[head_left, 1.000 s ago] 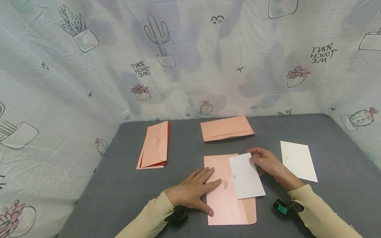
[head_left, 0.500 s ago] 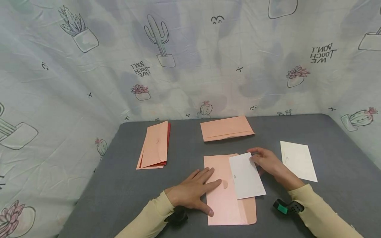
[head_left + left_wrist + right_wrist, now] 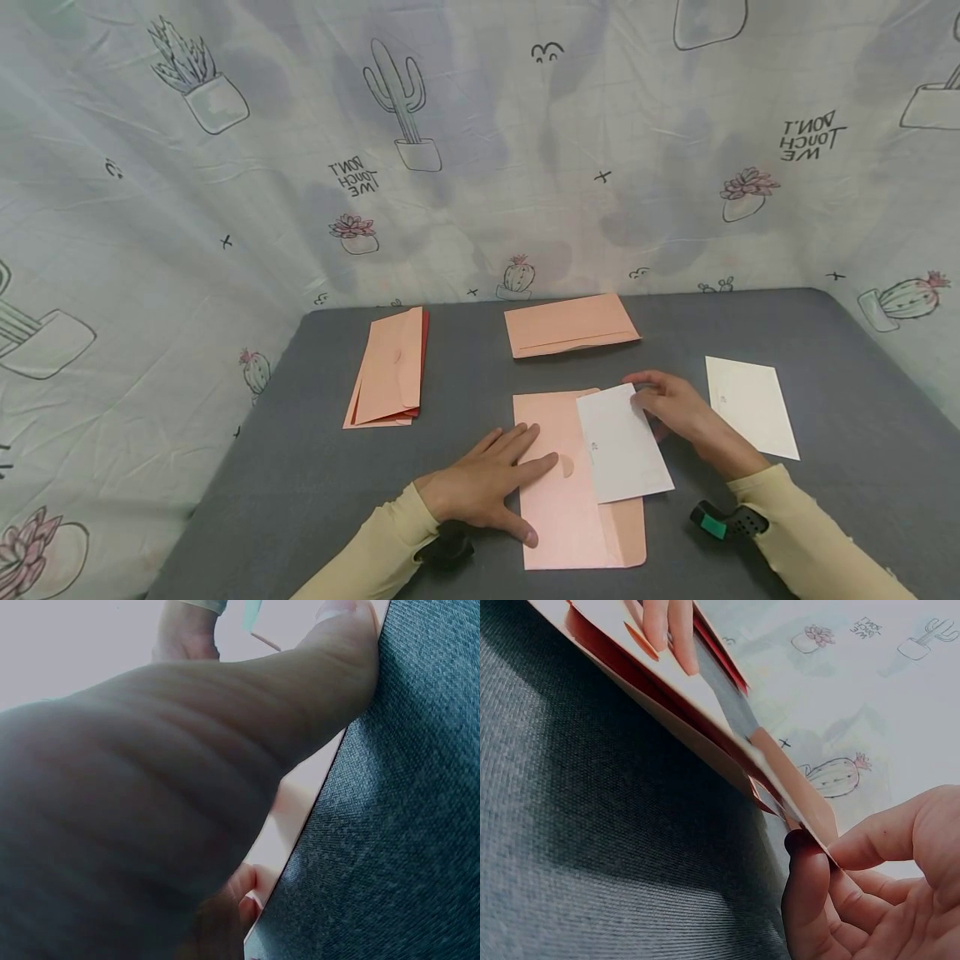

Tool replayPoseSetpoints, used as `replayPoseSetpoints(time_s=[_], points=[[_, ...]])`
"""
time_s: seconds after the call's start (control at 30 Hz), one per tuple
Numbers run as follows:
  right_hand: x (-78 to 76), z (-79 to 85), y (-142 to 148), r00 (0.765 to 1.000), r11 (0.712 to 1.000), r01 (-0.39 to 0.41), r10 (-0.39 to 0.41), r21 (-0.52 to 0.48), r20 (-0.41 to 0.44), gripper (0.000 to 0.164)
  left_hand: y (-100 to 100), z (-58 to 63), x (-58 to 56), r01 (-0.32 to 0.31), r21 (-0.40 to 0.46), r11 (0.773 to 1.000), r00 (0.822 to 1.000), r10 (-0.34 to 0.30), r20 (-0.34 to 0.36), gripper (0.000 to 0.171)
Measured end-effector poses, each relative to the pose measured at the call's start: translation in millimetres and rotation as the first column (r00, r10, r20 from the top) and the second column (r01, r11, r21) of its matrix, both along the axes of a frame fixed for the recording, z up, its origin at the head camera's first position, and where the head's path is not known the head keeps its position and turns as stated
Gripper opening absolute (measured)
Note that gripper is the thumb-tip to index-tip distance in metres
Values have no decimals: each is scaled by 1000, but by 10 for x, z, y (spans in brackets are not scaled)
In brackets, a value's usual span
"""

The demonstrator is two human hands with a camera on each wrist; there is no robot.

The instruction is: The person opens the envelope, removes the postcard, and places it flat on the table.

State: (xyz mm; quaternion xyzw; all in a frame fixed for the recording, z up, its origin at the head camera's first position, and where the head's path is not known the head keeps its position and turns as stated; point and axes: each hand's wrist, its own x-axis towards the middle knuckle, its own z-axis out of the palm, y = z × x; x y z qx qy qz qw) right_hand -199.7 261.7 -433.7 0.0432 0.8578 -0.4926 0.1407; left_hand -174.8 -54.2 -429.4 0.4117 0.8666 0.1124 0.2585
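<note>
In the head view a pink envelope (image 3: 558, 529) lies upright on the grey table, its flap unfolded on the right side. My left hand (image 3: 483, 483) rests spread on the envelope's left half, with the thumb (image 3: 337, 667) on its edge in the left wrist view. A white card (image 3: 624, 454) with a small printed mark slants over the envelope's right side. My right hand (image 3: 671, 408) pinches the card's upper right edge between thumb and fingers. Seen almost edge-on in the right wrist view, the envelope (image 3: 592, 634) gapes, showing a dark red inside.
Behind, another pink envelope (image 3: 573, 327) lies sideways. Several pink and red envelopes (image 3: 390, 367) are stacked at the left. A second white card (image 3: 753, 408) lies at the right, beyond my right wrist. A cloth (image 3: 465, 217) printed with cacti hangs around the table (image 3: 300, 500).
The card's lower right corner has swung slightly to the right, while its top stays pinched in my right hand. My left hand keeps its place on the envelope.
</note>
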Motion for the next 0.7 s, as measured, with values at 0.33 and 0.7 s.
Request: replayPoseSetpoints(time_s=[0.33, 0.7], points=[[14, 13, 6, 1000, 1000, -5, 5, 16, -9, 48, -1, -22, -1, 3, -4, 1000, 999, -3, -34, 102], [10, 29, 34, 1000, 1000, -12, 13, 21, -19, 48, 8, -21, 0, 0, -10, 1000, 999, 0, -38, 102]])
